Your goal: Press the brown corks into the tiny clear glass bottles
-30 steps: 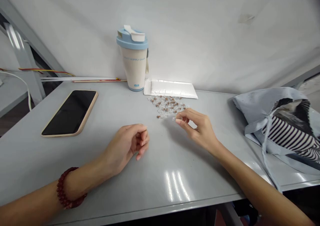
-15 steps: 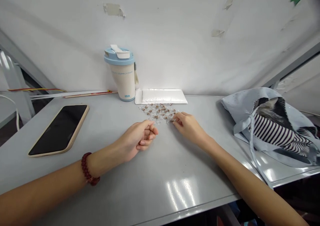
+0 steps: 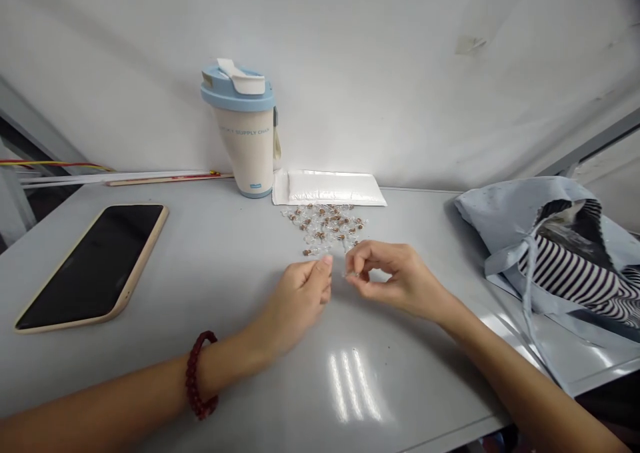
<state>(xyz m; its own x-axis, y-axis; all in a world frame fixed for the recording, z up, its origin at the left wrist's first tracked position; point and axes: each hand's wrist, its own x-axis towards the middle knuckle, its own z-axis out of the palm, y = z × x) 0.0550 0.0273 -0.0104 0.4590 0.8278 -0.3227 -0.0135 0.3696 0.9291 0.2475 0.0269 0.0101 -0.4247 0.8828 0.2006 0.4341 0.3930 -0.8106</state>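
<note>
Many tiny clear glass bottles with brown corks lie in a loose pile on the grey table. My right hand, just in front of the pile, pinches a tiny clear bottle between thumb and fingertips; most of it is covered by the fingers. Close to its left is my left hand, closed with the thumb pressed on the curled forefinger. Whatever lies inside that hand is hidden. The two hands do not touch.
A tumbler with a blue lid and a flat white packet stand behind the pile. On the left lies a phone, with thin sticks behind it. A pale blue bag with striped cloth sits at right.
My right hand has drawn back from the pile with a tiny bottle in its pinch. My left hand has turned over and its thumb now faces up. The view has shifted slightly closer.
</note>
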